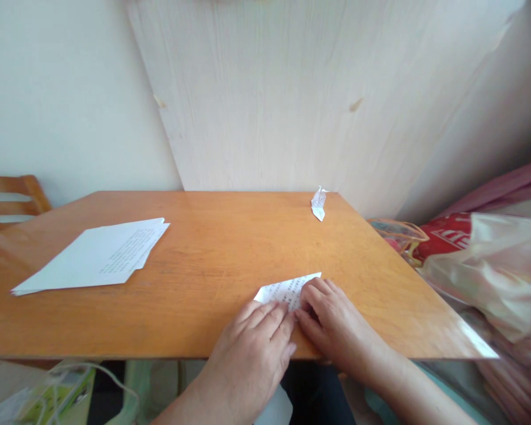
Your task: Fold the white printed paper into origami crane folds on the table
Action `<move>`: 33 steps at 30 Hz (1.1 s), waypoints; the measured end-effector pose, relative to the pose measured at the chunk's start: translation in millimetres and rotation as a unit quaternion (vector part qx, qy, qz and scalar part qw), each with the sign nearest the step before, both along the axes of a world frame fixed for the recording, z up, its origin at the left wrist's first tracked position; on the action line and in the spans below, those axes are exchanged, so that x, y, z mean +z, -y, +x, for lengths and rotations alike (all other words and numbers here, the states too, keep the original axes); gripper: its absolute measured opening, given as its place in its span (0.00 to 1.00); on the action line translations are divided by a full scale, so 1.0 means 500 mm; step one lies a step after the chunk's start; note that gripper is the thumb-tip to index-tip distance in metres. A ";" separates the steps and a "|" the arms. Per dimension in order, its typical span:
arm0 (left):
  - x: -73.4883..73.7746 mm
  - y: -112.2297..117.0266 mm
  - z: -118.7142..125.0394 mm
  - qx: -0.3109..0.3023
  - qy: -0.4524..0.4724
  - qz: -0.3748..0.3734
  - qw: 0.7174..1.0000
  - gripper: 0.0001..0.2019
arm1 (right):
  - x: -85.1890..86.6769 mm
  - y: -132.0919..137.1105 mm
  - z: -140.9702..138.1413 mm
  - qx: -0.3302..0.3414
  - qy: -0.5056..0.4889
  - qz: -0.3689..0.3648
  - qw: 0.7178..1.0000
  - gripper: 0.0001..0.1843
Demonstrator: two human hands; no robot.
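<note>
A small printed paper (287,289), partly folded, lies near the front edge of the orange wooden table (212,260). My left hand (252,348) lies flat on its near left part, fingers stretched out and pressing down. My right hand (331,324) rests on its right part, fingers bent and together, pushing on the paper's edge. Most of the paper is hidden under both hands. A small folded paper figure (319,203) stands at the table's far right corner.
A stack of printed sheets (97,257) lies on the table's left side. A wooden chair (9,200) stands at the far left. Plastic bags (482,260) crowd the right side past the table edge. A pale wooden board (292,94) leans against the wall behind.
</note>
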State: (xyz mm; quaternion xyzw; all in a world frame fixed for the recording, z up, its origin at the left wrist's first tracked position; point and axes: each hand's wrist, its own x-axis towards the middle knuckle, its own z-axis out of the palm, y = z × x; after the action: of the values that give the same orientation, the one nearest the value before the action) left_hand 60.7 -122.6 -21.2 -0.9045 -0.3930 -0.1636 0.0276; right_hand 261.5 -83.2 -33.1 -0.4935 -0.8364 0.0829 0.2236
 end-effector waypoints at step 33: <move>0.007 0.051 -0.108 0.010 -0.042 0.013 0.999 0.29 | 0.019 -0.003 -0.002 0.006 -0.016 0.006 1.000 0.08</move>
State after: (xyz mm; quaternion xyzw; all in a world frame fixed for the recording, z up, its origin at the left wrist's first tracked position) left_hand 6.5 -148.0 -17.8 -0.9062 -0.3982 -0.1300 0.0574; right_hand 260.3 -81.5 -23.7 -0.4861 -0.8361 0.0872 0.2388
